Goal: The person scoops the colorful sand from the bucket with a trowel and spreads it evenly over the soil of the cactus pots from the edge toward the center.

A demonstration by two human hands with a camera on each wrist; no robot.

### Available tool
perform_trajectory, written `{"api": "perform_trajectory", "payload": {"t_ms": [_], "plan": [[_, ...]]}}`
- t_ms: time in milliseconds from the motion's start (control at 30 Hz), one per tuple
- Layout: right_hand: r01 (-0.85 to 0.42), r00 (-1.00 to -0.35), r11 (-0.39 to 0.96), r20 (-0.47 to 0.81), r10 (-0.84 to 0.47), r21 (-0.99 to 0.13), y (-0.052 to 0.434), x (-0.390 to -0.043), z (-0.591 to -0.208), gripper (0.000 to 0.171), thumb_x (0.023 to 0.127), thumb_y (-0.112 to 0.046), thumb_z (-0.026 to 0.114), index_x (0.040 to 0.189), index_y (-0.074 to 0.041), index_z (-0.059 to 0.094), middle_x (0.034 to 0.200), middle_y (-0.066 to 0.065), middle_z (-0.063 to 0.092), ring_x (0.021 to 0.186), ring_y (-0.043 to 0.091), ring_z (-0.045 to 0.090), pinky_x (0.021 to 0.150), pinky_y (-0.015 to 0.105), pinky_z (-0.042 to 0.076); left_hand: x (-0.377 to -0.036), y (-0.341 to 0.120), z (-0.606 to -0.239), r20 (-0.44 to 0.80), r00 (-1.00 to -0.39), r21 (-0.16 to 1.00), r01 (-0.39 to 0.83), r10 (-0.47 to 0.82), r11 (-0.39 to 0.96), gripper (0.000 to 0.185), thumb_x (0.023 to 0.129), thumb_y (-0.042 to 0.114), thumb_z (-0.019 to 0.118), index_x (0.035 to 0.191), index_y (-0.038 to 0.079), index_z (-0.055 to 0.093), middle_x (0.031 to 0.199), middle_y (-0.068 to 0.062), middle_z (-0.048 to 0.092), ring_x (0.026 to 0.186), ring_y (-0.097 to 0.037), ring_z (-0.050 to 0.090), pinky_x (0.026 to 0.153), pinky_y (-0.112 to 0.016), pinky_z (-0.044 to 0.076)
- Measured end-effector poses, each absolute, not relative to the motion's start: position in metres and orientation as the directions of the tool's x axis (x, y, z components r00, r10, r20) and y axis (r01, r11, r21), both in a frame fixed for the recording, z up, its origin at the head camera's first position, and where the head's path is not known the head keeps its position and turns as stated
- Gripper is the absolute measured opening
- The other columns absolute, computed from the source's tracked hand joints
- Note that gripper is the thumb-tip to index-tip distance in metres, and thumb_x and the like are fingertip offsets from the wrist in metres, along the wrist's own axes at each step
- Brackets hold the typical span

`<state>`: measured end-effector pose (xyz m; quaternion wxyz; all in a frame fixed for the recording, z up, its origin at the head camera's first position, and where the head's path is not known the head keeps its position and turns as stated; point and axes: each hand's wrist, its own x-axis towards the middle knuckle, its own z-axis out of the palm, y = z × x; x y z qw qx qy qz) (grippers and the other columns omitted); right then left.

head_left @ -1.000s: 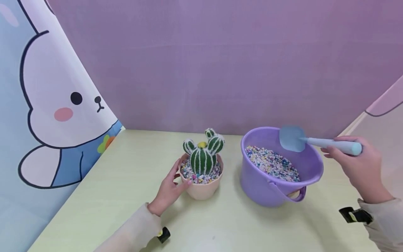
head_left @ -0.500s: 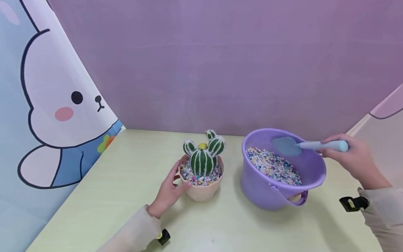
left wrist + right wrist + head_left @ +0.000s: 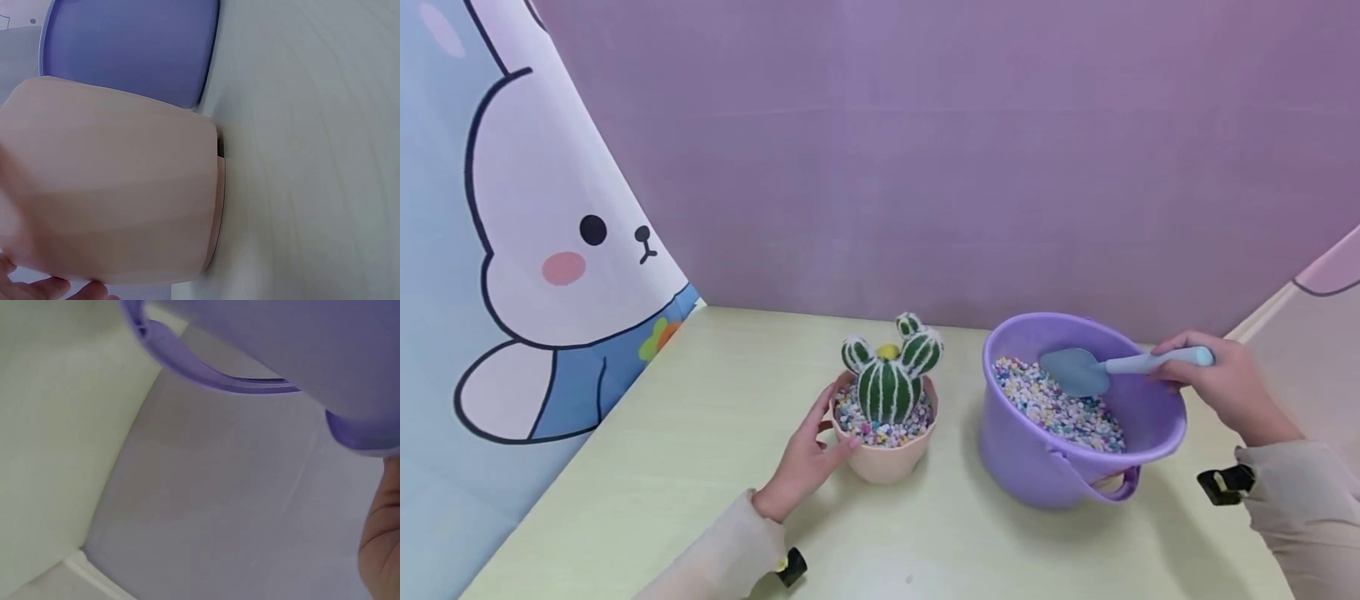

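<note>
Thumb and fingers of my left hand point(image 3: 805, 460) grip the near left side of a peach flowerpot point(image 3: 886, 465) that stands on the table. In it a green cactus point(image 3: 889, 390) with white stripes and a yellow tip rises from multicoloured pebbles. My right hand point(image 3: 1219, 385) holds a light blue small shovel point(image 3: 1078, 372) by its handle, over the right rim of a purple bucket point(image 3: 1018, 454). The shovel's blade is inside the bucket, at the surface of the pebbles point(image 3: 1045, 400). The left wrist view shows the flowerpot's side point(image 3: 119, 181) with fingertips point(image 3: 53, 286) under its edge.
The bucket's handle point(image 3: 1097, 493) hangs down at its front right. Behind the pale table point(image 3: 737, 367) stands a purple backdrop point(image 3: 887, 167). A rabbit-print cloth point(image 3: 535, 250) lines the left side, and another pale cloth point(image 3: 1322, 358) the right.
My right hand has moved left and slightly down, bringing the shovel's blade from above the bucket's rim down to the pebbles. My left hand keeps its grip on the flowerpot.
</note>
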<state>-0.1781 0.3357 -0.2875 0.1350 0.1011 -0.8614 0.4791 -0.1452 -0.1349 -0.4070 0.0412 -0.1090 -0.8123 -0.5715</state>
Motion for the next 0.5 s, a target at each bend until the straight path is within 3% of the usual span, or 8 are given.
{"api": "perform_trajectory", "payload": {"t_ms": [100,267,333,433,500], "plan": [[-0.261,-0.956,0.499,0.293,-0.015,-0.826,0.338,-0.177,-0.29,0.032,0.081,0.006,0.064,0.077,-0.025,0.072,0.067,-0.014,0.066,0.059,0.0,0.058,0.053,0.015,0.046,-0.145,-0.135,-0.408,0.198,-0.97,0.917,0.234,0.141,0.323,0.077,0.087,0.016,0.07,0.15,0.006,0.027,0.146,-0.027,0.035,0.115,-0.042,0.05,0.077,-0.04,0.043],[-0.176,-0.971,0.622,0.239,0.018,-0.763,0.348,-0.169,-0.295,0.025,0.086,-0.012,0.067,0.088,-0.037,0.068,0.08,-0.029,0.061,0.075,-0.008,0.052,0.062,0.017,0.041,-0.146,-0.137,-0.406,0.201,-0.964,0.901,0.251,0.173,0.354,0.078,0.087,0.019,0.07,0.152,0.011,0.027,0.148,-0.021,0.035,0.119,-0.042,0.046,0.082,-0.046,0.044],[-0.171,-0.972,0.665,0.234,0.006,-0.727,0.353,-0.166,-0.299,0.029,0.087,-0.016,0.068,0.098,-0.042,0.063,0.085,-0.03,0.058,0.08,-0.009,0.05,0.065,0.017,0.038,-0.148,-0.141,-0.405,0.218,-0.954,0.879,0.283,0.204,0.385,0.079,0.088,0.019,0.07,0.152,0.009,0.025,0.15,-0.02,0.033,0.126,-0.043,0.041,0.091,-0.054,0.042],[-0.205,-0.971,0.675,0.236,-0.047,-0.709,0.362,-0.161,-0.306,0.047,0.087,-0.012,0.069,0.125,-0.036,0.055,0.094,-0.031,0.054,0.085,-0.011,0.049,0.068,0.014,0.038,-0.153,-0.154,-0.402,0.253,-0.934,0.815,0.346,0.251,0.465,0.078,0.089,0.021,0.068,0.151,0.002,0.023,0.152,-0.021,0.029,0.133,-0.044,0.034,0.103,-0.06,0.031],[-0.218,-0.972,0.656,0.221,-0.081,-0.722,0.367,-0.158,-0.312,0.066,0.087,-0.008,0.068,0.144,-0.029,0.04,0.102,-0.031,0.05,0.089,-0.014,0.049,0.069,0.01,0.038,-0.157,-0.168,-0.4,0.281,-0.921,0.756,0.386,0.271,0.528,0.076,0.091,0.021,0.066,0.149,-0.003,0.023,0.151,-0.023,0.027,0.136,-0.043,0.028,0.107,-0.059,0.024]]}}
